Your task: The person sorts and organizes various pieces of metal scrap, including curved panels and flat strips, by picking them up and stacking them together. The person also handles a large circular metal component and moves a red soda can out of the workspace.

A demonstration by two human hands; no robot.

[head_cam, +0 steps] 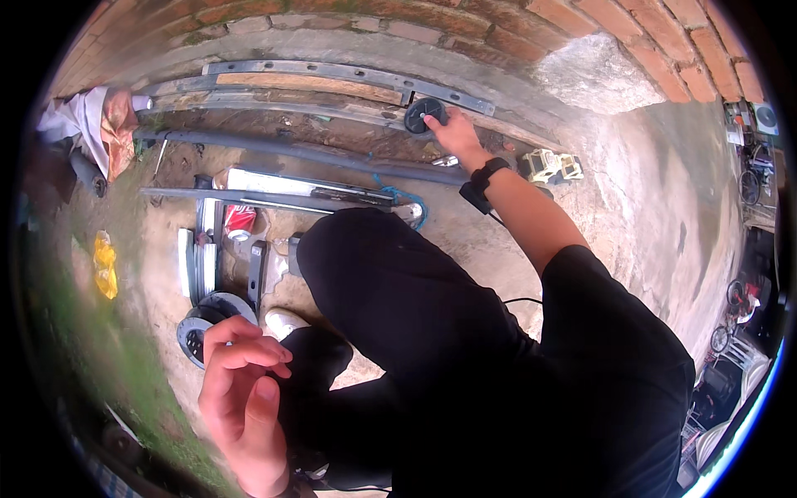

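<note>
At the foot of the wall, my right hand [459, 134] grips a small black round disc [421, 114], perhaps a wheel or spool, by its edge. My thumb presses near its light centre. Just behind it lie a perforated metal bar [348, 73] and a wooden plank [311, 87]. My left hand [243, 398] is raised in the lower left, fingers loosely bent and apart, holding nothing. Beyond it on the ground is a black spool-like reel [198, 330], partly covered from view by the fingers.
A long dark pipe [280, 146] runs beside the wall. Metal profiles [274, 198], blue cord [422, 208], a red can [240, 221] and a short dark bar [256, 274] lie nearer. A cream toy truck [549, 165] stands right; yellow plastic [104, 264] lies left.
</note>
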